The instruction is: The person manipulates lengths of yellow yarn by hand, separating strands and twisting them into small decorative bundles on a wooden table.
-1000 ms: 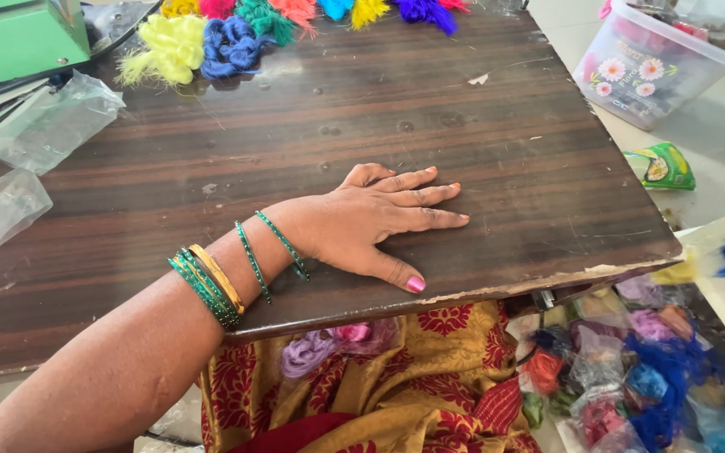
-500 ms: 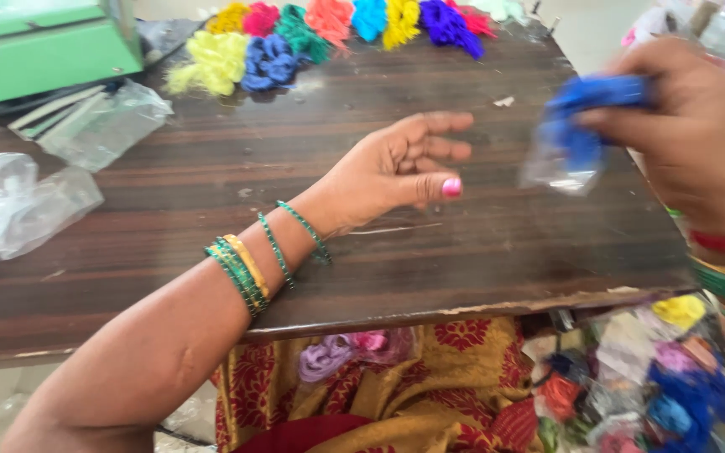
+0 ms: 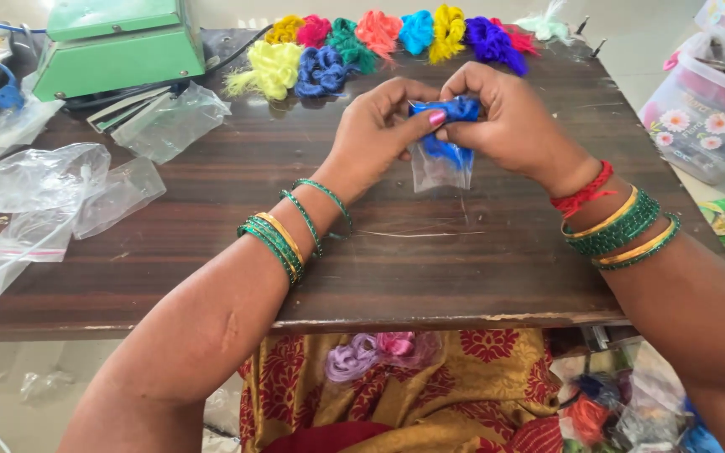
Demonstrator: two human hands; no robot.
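Above the middle of the wooden table (image 3: 463, 277), the left hand (image 3: 379, 134) and right hand (image 3: 505, 117) both pinch a small clear bag (image 3: 440, 172) with blue yarn (image 3: 455, 109) at its mouth.

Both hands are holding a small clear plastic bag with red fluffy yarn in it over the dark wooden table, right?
Not quite: the head view shows the yarn is blue, not red. Both the left hand and the right hand hold the small clear plastic bag over the dark wooden table.

Left hand (image 3: 379, 134), flat on the wooden table (image 3: 480, 277) a second ago, now meets the right hand (image 3: 505, 117) above it; both pinch a small clear bag (image 3: 440, 168) of blue thread, brought in from the right.
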